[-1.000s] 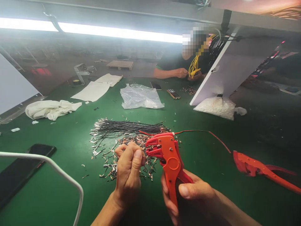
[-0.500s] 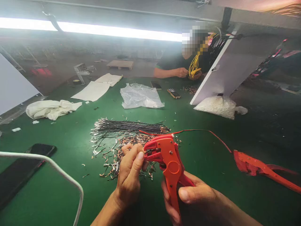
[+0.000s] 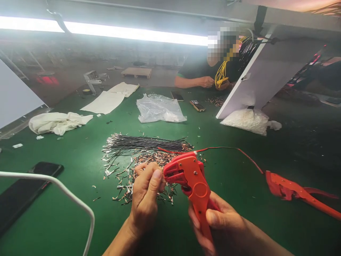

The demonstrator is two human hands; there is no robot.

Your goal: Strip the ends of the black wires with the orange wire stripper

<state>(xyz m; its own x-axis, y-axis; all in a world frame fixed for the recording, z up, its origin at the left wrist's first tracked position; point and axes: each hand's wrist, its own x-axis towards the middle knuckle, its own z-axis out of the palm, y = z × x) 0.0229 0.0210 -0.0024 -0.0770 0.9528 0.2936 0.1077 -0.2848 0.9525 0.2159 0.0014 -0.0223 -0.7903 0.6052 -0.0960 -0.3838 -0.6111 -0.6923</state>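
Observation:
My right hand (image 3: 223, 217) is wrapped around the handles of a red wire stripper (image 3: 200, 189). The stripper's jaws point left, towards my left hand (image 3: 147, 193). Thumb and fingers of that hand are pinched together right at the jaw tips; whatever they grip is hidden. Behind both hands, a bundle of black wires (image 3: 149, 143) lies across the green table, with bare copper and metal terminals at the ends. Many short wire scraps (image 3: 128, 188) with copper and silvery ends are heaped below the bundle, partly covered by my left hand.
A second red hand tool (image 3: 298, 188) lies at right, near a thin red strand (image 3: 223, 147). Left are a black phone (image 3: 45, 172), a white cable (image 3: 71, 197) and a cloth (image 3: 58, 122). Plastic bags (image 3: 161, 108) lie farther back. Across the table, a person's hands (image 3: 207, 82) hold yellow wires.
The wire stripper has shifted slightly right and tilted in my right hand. My left hand has moved slightly left, still pinched near the jaws.

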